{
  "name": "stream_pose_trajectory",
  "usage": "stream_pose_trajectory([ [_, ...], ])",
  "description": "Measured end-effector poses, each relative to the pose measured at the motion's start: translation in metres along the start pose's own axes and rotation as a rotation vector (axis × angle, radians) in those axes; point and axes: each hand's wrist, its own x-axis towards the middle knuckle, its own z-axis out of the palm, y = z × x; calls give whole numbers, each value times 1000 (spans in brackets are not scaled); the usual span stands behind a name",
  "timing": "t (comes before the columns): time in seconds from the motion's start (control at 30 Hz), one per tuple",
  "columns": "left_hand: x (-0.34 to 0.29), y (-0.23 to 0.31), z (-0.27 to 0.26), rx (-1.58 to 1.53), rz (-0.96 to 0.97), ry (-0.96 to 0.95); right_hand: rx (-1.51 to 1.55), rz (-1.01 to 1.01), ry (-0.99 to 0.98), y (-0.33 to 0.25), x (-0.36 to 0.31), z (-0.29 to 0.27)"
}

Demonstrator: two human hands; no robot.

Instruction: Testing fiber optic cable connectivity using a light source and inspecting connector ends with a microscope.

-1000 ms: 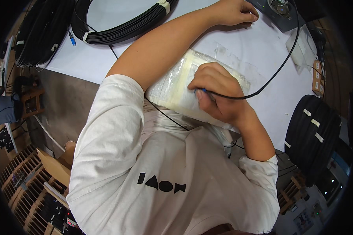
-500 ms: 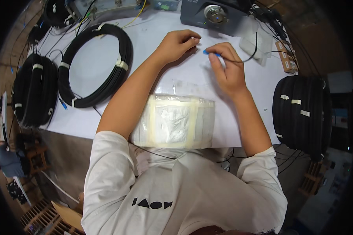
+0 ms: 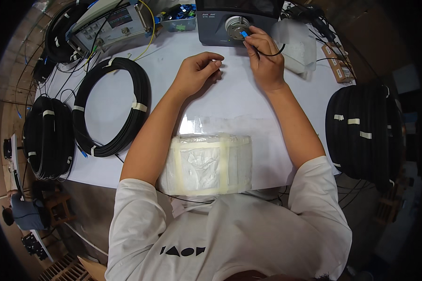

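Right hand (image 3: pixel 263 55) has moved up since before, now pinching the blue plug (image 3: pixel 244 34) against the grey box (image 3: pixel 237 21) at top centre. Left hand (image 3: pixel 197 72) rests loosely curled, holding nothing. Taped clear packet (image 3: pixel 206 164) sits lower centre on the surface (image 3: pixel 248 100).

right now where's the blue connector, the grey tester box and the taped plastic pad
blue connector (image 3: pixel 243 33), head view, on its blue body at the right hand's fingertips
grey tester box (image 3: pixel 215 33), head view, front face
taped plastic pad (image 3: pixel 206 165), head view, its middle
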Motion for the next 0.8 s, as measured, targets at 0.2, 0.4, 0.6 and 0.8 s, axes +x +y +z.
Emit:
stream_pose_trajectory([
  [0.2,0,-1,-2,-4,10,12,-42,-12,-42,-4,-2,2],
  [0.4,-1,1,1,17,7,14,-73,7,-16,-5,-5,4],
  [0.6,-3,2,2,29,-8,20,-93,-2,-1,-9,-2,5],
  [0.8,-1,-3,2,36,14,12,-160,-7,-24,-13,6,8],
])
